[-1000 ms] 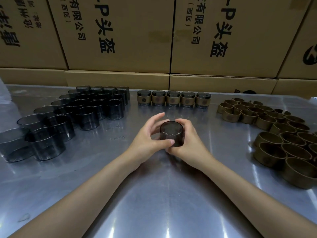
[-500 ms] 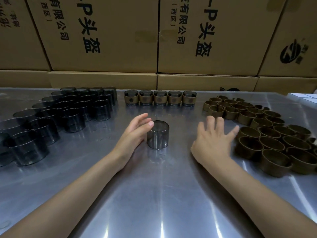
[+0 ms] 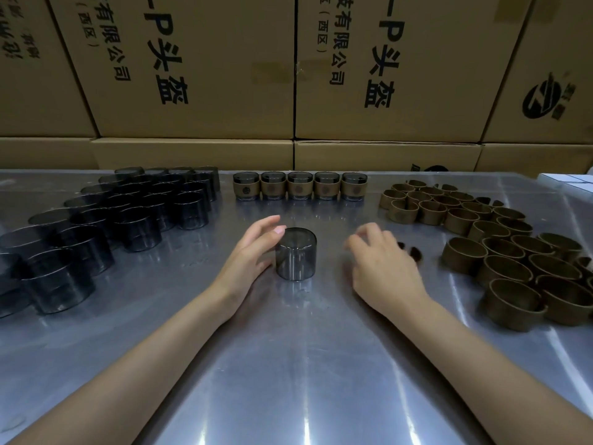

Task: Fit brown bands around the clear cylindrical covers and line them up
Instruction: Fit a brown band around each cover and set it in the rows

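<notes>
A wall of stacked cardboard boxes (image 3: 199,69) with black printed lettering closes off the far side of a shiny metal table (image 3: 288,364).

Far left of the hands, a block of bare smoky-clear covers (image 3: 128,216) stands upright in close rows, running from the near left edge back toward the boxes.

The left hand (image 3: 250,258) lies on the table just left of a single bare cover (image 3: 296,253). Its fingers are nearly straight and slack, and its fingertips (image 3: 278,229) rest against the upper left edge of that cover; nothing is gripped. The cover stands upright with its closed end up, between the two hands, carrying no band.

Beyond both hands, near the boxes, a row of five finished covers (image 3: 300,186) stands side by side, each wrapped at mid-height by a brown band.

The right hand (image 3: 382,268) hovers low over the table to the right of the single cover and apart from it. Its fingers are loosely bent and blurred, and it holds nothing. Dark marks just past its fingers are too smeared to identify.

Right of that hand, a loose heap of brown bands (image 3: 500,248) spreads to the table's right edge, the nearest band close to the fingers but not touching them.
</notes>
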A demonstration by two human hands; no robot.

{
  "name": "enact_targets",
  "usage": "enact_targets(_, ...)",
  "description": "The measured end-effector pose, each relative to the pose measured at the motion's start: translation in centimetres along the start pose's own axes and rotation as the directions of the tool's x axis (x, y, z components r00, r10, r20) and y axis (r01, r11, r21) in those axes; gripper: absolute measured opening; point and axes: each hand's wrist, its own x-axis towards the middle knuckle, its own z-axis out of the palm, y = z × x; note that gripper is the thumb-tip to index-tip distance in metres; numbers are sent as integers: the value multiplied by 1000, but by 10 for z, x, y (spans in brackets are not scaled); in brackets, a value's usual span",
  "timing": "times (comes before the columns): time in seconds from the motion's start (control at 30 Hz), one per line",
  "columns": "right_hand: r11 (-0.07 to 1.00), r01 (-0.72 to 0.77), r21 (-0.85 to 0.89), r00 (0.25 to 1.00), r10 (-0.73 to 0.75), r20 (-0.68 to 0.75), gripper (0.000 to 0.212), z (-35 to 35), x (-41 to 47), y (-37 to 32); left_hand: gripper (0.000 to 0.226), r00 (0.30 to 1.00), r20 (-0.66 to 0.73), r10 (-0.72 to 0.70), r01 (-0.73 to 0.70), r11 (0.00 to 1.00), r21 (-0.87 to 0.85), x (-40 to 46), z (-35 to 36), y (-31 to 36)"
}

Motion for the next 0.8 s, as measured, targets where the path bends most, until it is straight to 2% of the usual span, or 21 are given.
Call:
enact_targets(0.1, 959, 248, 138, 968, -249, -7, 34, -1, 1, -8, 44, 1000, -1, 4, -4, 1000, -18, 1, 2, 0)
enact_targets(0.17, 943, 286, 169, 957, -274, -93, 33, 1, 1, -8, 49, 1000, -1, 19, -19, 1000, 6, 0, 3, -1)
enact_targets(0.27, 977, 153, 150, 971, -121, -204, 30, 4, 3, -4, 56, 997, 16, 72, -73, 987, 146, -2, 3, -3)
enact_targets(0.33, 995, -10, 97, 985, 26, -170, 41, 8, 5, -1, 57, 995, 25, 100, -103, 969, 223, -2, 3, -3)
enact_targets(0.4, 992, -118, 45, 984, 123, -127, 41, 10, 6, 2, 57, 992, 20, 122, -123, 960, 253, -3, 4, -3)
enact_targets(0.53, 991, -124, 48, 981, 130, -145, 25, 11, 5, 2, 59, 990, -6, 141, -132, 942, 308, -3, 5, -3)
enact_targets(0.6, 992, -89, 85, 963, 108, -245, 18, 11, 5, 0, 59, 988, -18, 153, -137, 925, 355, -4, 7, -3)
enact_targets(0.7, 976, 49, 212, 869, 63, -490, 13, 7, 4, -7, 62, 986, -10, 169, -153, 911, 382, -4, 9, -2)
enact_targets(0.8, 911, 267, 313, 844, -65, -532, 24, 3, 1, -16, 55, 989, -42, 142, -130, 971, 203, -5, 9, 1)
